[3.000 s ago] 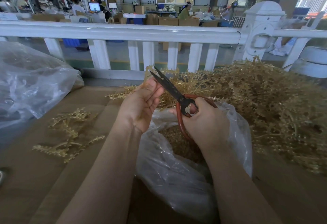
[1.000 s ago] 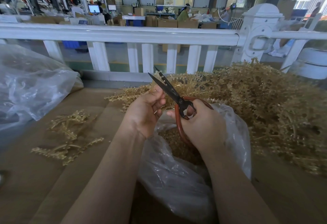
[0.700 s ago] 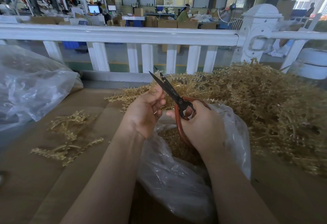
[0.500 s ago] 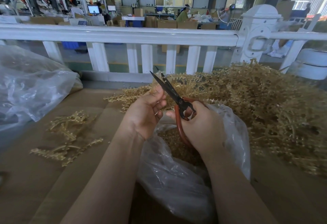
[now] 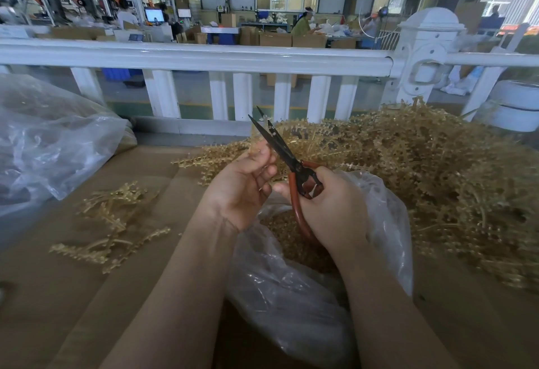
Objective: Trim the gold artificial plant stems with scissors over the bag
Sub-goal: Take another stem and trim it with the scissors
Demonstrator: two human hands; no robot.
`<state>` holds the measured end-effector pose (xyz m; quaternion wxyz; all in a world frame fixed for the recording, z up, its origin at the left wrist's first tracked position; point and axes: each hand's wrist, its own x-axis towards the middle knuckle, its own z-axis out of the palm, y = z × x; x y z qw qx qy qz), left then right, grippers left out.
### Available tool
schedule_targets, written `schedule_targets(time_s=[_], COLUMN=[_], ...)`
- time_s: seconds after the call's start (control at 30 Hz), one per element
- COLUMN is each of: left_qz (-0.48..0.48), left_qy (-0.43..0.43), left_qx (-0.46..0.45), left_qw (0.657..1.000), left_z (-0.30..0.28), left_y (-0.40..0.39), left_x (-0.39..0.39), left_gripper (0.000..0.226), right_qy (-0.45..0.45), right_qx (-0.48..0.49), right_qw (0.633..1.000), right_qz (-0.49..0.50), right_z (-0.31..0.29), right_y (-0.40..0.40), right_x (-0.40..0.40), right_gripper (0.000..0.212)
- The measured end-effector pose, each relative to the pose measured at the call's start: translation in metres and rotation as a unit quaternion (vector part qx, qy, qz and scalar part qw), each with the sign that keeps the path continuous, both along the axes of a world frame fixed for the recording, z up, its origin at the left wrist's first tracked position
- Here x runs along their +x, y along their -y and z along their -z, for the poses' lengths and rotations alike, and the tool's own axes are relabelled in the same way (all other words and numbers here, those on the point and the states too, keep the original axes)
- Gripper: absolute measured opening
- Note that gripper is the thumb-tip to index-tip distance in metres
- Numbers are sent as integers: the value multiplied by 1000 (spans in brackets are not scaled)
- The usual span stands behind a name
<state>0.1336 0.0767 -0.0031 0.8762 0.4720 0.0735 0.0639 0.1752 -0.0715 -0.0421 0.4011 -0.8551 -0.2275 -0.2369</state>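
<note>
Above the bag (image 5: pixel 388 223) | left hand (image 5: pixel 242 188): pinches a gold stem (image 5: pixel 264 120), long axis upright, between the blades | right hand (image 5: pixel 329 205): grips scissors (image 5: pixel 281 147), blades slightly apart, pointing up-left | uncut pile (image 5: pixel 437 170): right, nearer the right hand.

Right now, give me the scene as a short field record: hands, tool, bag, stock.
left hand: fingers curled round a small gold piece beside the blades, over the bag
right hand: grips the scissors handles
scissors: red handles, dark blades, tips pointing up and away
bag: clear plastic, open, gold bits inside
big pile: gold stems, right of the bag
small pile: loose stems on cardboard, left
</note>
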Motion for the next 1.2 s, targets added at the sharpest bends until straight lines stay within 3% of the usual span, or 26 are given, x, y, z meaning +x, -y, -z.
schedule_targets(time_s=[0.17,0.27,0.37,0.47,0.63,0.73,0.93,1.03,1.2], left_qz=[10,-52,-132,-143,-95,-110,-28,-40,-76], left_qy=[-16,-10,31,84,99,63,51,62,96], left_qx=[48,46,106,153,39,94,225,263,294], left_qw=[999,998,985,974,990,988,973,962,948], left_z=[-1,-4,-6,-9,-13,-9,-5,-2,-1], left_y=[-9,-20,-29,-35,-48,-45,-39,-36,-34], left_x=[-5,-9,-10,-12,-18,-15,-10,-9,-7], left_gripper=[16,29,54,50,39,33,21,9,12], right_qy=[-18,-24,-5,-3,-13,-11,-2,5,33], right_qx=[-9,-24,-55,-78,-81,-86,-73,-58,-49], right_qw=[1000,999,998,997,997,996,997,998,998], right_qz=[18,20,13,11,15,14,10,4,-7], right_z=[2,1,-1,-2,-2,-2,-2,-1,-2], right_y=[3,4,4,4,5,5,6,6,5], right_x=[2,2,0,-1,0,0,0,-1,-3], right_gripper=[55,49,53,60,63,62,61,58,51])
